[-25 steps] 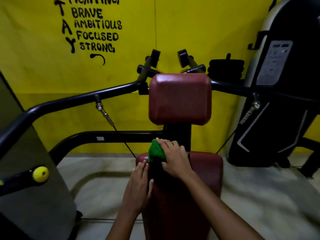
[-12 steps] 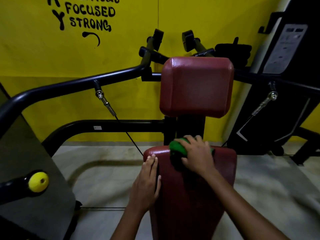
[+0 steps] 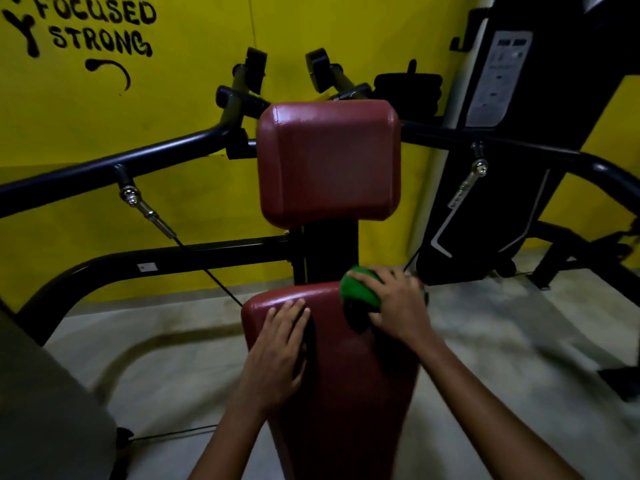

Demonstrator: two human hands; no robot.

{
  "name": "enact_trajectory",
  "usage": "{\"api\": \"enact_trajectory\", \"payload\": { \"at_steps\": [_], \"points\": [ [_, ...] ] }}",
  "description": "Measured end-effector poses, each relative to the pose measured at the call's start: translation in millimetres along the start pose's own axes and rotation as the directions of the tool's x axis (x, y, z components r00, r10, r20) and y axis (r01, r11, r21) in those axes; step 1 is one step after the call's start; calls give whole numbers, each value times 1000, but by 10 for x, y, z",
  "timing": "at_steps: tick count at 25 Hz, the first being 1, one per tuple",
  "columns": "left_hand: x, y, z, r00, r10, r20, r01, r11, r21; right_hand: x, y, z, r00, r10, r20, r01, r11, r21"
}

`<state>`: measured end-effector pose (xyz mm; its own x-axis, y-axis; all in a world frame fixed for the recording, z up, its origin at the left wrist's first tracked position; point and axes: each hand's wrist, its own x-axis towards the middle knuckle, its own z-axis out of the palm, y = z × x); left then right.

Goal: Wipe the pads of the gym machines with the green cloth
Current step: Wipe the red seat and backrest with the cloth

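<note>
A dark red seat pad [image 3: 349, 375] runs from the bottom of the view up to the machine's black post. Above it stands a red back pad [image 3: 329, 161]. My right hand [image 3: 398, 303] grips the bunched green cloth [image 3: 356, 289] and presses it on the seat pad's far right corner. My left hand [image 3: 280, 348] lies flat with straight fingers on the pad's left side, holding nothing.
Black machine arms [image 3: 114, 168] with cables stretch out to the left and right at chest height. A tall black weight-stack housing [image 3: 512, 140] stands at the right against the yellow wall. A grey panel [image 3: 41, 403] fills the lower left. The floor is pale concrete.
My right hand has slid the green cloth from the left of the seat pad's far edge across to its right corner. My left hand has stayed on the pad's left side.
</note>
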<state>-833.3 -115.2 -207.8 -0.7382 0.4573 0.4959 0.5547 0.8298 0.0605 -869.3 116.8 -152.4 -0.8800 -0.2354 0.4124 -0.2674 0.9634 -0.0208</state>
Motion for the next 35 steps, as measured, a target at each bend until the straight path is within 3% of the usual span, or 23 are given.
{"api": "enact_trajectory", "payload": {
  "at_steps": [3, 5, 8, 11, 15, 21, 23, 26, 28, 30, 33, 35],
  "points": [
    [366, 263, 136, 995, 94, 37, -95, 995, 12, -72, 412, -54, 977, 211, 13, -211, 977, 37],
    [609, 413, 236, 984, 155, 88, -160, 986, 44, -76, 518, -1, 966, 256, 40, -258, 963, 78],
    [884, 543, 349, 974, 189, 122, -200, 975, 93, -47, 590, 96, 930, 367, 2, -353, 895, 274],
    [994, 642, 511, 970, 207, 129, -226, 962, 156, -114, 689, 246, 813, 581, -31, -469, 686, 556],
    [986, 709, 694, 982, 180, 65, -190, 947, 260, -444, 650, 524, 712, 702, 16, -452, 440, 776],
    [966, 737, 726, 986, 168, 9, -163, 941, 296, -1040, 522, 814, 511, 810, 289, -540, 41, 841],
    [970, 740, 736, 986, 169, 1, -161, 938, 308, -792, 619, 687, 507, 810, 296, -515, 9, 857],
    [968, 745, 736, 985, 174, -6, -163, 932, 325, -399, 719, 452, 644, 753, 136, -393, 174, 903],
    [970, 746, 750, 984, 180, -14, -165, 928, 335, -400, 713, 487, 675, 736, 54, -358, 263, 896],
    [967, 743, 757, 983, 180, -23, -163, 929, 332, -655, 661, 661, 629, 774, 78, -375, 213, 902],
    [959, 748, 766, 984, 175, -29, -156, 931, 330, -1217, 541, 1042, 522, 798, 301, -512, 11, 859],
    [948, 744, 763, 986, 166, -28, -148, 934, 325, -1437, 510, 1196, 488, 769, 413, -587, -61, 807]
  ]
}}
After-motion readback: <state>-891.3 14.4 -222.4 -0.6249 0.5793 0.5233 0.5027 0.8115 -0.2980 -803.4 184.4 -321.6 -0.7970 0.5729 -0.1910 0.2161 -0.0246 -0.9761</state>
